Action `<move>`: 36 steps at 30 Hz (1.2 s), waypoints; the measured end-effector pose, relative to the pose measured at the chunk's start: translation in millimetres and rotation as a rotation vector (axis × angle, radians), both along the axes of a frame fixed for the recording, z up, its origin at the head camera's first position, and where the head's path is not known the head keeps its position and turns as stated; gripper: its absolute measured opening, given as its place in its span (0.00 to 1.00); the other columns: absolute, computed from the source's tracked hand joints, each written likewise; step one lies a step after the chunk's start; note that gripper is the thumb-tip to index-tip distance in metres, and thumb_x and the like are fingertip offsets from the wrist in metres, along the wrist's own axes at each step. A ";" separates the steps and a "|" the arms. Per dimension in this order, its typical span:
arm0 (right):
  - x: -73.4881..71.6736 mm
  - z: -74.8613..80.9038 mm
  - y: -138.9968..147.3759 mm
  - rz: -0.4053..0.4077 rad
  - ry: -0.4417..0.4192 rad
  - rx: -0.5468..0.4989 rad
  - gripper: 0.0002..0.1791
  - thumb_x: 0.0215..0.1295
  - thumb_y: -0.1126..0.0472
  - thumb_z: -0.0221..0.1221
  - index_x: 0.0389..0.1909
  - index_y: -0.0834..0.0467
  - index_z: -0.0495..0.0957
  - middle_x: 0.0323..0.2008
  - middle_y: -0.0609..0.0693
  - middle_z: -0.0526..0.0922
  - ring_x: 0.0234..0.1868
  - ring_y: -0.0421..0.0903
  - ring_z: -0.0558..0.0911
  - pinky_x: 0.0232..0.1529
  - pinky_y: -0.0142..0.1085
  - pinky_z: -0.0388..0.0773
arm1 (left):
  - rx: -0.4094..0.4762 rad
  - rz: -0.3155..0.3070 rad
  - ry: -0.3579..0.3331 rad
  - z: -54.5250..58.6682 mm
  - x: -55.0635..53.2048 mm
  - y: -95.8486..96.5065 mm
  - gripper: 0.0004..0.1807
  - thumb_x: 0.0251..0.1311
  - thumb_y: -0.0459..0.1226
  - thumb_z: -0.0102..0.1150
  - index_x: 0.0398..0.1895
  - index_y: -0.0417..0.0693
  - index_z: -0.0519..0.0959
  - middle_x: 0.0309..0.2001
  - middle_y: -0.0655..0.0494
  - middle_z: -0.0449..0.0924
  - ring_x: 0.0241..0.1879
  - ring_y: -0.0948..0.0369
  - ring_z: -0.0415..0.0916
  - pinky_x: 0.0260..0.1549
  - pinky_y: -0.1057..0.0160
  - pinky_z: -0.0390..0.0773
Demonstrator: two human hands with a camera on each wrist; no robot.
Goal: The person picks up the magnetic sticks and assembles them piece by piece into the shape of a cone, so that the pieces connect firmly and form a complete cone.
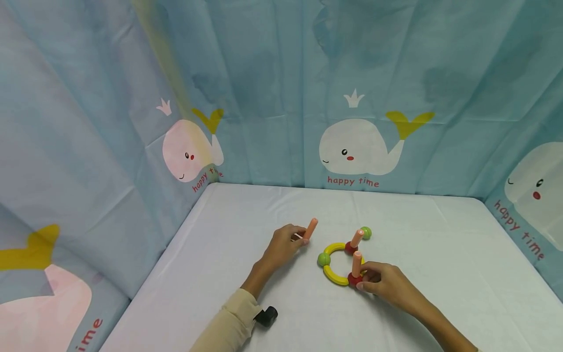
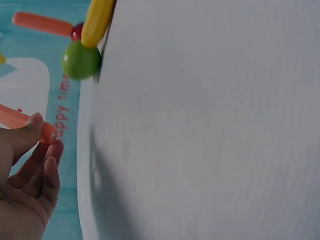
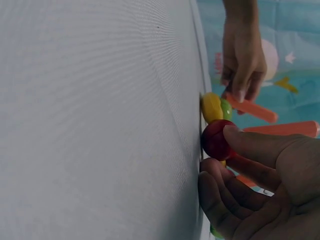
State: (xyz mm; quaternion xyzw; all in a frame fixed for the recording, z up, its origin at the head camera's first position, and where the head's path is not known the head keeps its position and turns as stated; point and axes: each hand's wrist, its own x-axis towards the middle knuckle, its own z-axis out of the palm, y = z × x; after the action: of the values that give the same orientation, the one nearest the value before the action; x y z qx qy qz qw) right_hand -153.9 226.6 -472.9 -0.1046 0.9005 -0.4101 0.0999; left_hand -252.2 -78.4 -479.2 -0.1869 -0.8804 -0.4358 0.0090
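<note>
My left hand (image 1: 281,244) pinches an orange toy rod (image 1: 311,229) near its lower end, raised left of a ring of toy pieces. A metal dot shows in the end of that rod (image 2: 49,134). Yellow curved pieces (image 1: 336,277) form the ring, joined by a green ball (image 1: 324,259) on the left. On the ring's right side are a rear red ball (image 1: 350,248) and a front red ball (image 1: 354,280). An orange rod stands upright on each. My right hand (image 1: 389,283) pinches the front red ball between thumb and fingers, partly hiding the ring's right side.
Another green ball (image 1: 367,232) sits just behind the ring. A white cloth covers the table (image 1: 462,254). Blue curtains (image 1: 272,98) printed with whales close off the back and sides. A small black device (image 1: 267,317) is at the left sleeve.
</note>
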 end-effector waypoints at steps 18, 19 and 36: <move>1.0 0.4 -1.7 -0.010 0.003 -0.006 0.17 0.63 0.61 0.74 0.50 0.61 0.86 0.33 0.45 0.85 0.35 0.44 0.82 0.32 0.32 0.79 | 0.153 -0.097 -0.024 -2.5 37.7 38.8 0.15 0.66 0.38 0.73 0.55 0.51 0.88 0.45 0.62 0.90 0.47 0.68 0.84 0.50 0.66 0.83; 1.0 0.3 -1.7 -0.010 0.005 -0.006 0.17 0.63 0.61 0.74 0.50 0.62 0.86 0.33 0.45 0.85 0.35 0.44 0.82 0.32 0.32 0.79 | 0.152 -0.096 -0.024 -2.9 38.5 39.8 0.15 0.66 0.38 0.73 0.55 0.51 0.88 0.46 0.63 0.90 0.47 0.68 0.83 0.50 0.66 0.83; 1.0 4.6 3.1 -0.031 0.007 0.007 0.17 0.63 0.58 0.74 0.51 0.56 0.87 0.35 0.44 0.86 0.37 0.42 0.84 0.35 0.32 0.80 | 0.143 -0.044 -0.039 -3.1 43.5 43.5 0.13 0.65 0.37 0.74 0.52 0.53 0.89 0.46 0.64 0.90 0.49 0.65 0.84 0.53 0.61 0.84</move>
State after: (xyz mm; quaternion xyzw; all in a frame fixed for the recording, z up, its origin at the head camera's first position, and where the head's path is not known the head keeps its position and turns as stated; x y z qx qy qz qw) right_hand -152.9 229.7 -468.3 -0.0915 0.9037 -0.4082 0.0909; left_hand -208.7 -34.9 -482.3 -0.1965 -0.8428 -0.5011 -0.0044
